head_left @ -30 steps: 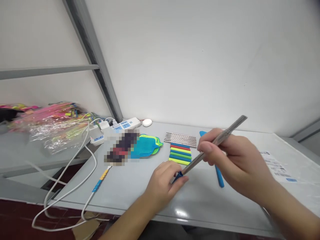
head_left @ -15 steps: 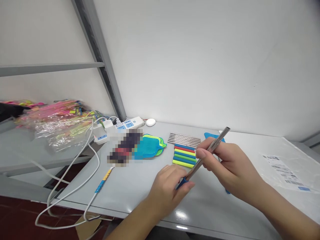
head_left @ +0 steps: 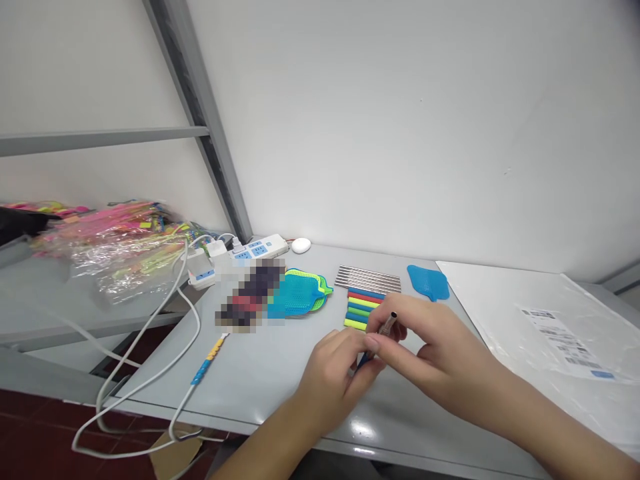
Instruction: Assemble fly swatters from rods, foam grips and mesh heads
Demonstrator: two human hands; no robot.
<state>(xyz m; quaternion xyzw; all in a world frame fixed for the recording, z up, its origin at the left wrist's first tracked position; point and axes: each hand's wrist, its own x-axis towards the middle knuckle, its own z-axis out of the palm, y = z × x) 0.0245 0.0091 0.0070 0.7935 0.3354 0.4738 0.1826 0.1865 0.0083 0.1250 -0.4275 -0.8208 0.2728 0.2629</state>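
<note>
Right fingers (head_left: pixel 400 308) tight on a metal tube (head_left: pixel 387 326) — left fingers (head_left: pixel 352 347) tight around a blue sleeve (head_left: pixel 363 360)

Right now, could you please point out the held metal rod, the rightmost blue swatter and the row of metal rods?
Held metal rod (head_left: pixel 389 323): head view, near its upper end.
Rightmost blue swatter (head_left: pixel 429 282): head view, middle of its head.
Row of metal rods (head_left: pixel 368 279): head view, middle of the row.
</note>
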